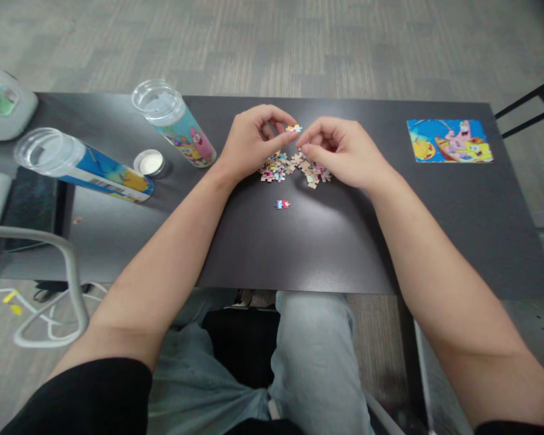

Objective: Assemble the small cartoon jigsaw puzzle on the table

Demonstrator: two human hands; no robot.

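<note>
Between the thumb and fingers of my left hand [258, 136] is a small yellow and white jigsaw puzzle piece [294, 128]. My right hand [340, 148] is close beside it, thumb and forefinger pinched together at the right edge of the pile; a tiny pale bit shows at the fingertips, too small to name. Under both hands lies a loose pile of jigsaw pieces [274, 169], some picture side up and some showing plain brown backs. One red, white and blue puzzle piece [282, 205] lies apart, nearer to me.
On the right lies a cartoon picture card [450, 141]. To the left are two clear-topped printed tubes, one upright-looking tube [185, 136] and a blue tube [104, 172], plus a small round white-topped container [150, 163]. A grey cable [72, 266] loops at the table's left edge.
</note>
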